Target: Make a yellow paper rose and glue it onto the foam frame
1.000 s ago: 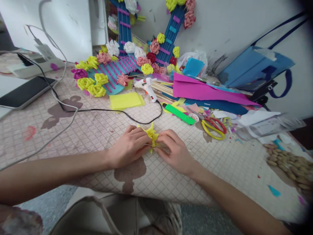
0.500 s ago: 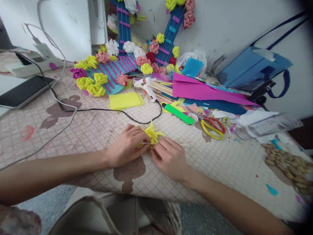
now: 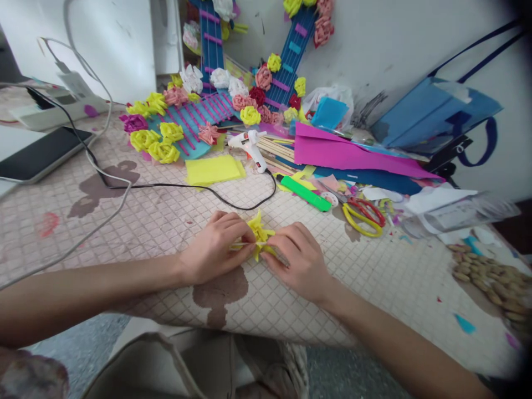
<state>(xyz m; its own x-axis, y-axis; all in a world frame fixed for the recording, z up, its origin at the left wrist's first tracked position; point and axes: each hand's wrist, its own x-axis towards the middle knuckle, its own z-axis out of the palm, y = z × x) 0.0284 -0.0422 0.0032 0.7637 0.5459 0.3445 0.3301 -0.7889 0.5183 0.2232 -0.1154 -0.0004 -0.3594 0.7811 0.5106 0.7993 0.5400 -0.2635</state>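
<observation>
A spiky yellow paper flower [image 3: 258, 228] lies between my two hands, low over the table. Across it runs a thin pale stick [image 3: 240, 244]. My left hand [image 3: 218, 244] pinches this stick between thumb and fingers, at the flower's left side. From the right, my right hand [image 3: 300, 259] has its thumb and forefinger closed at the flower's edge, with yellow paper showing between them. Its fingertips partly hide the stick's right end.
Behind my hands are a white glue gun [image 3: 251, 148] with a black cord, yellow paper sheets [image 3: 216, 170] and a green box cutter [image 3: 305, 193]. To the right lie scissors [image 3: 362, 217], a clear bottle [image 3: 457, 213] and nuts [image 3: 490, 280]. Flower-covered paper guitars [image 3: 195, 122] stand farther back.
My right hand has shifted slightly right and its fingers have opened up a bit around the flower. The flower has turned a little. My left hand stays nearly still.
</observation>
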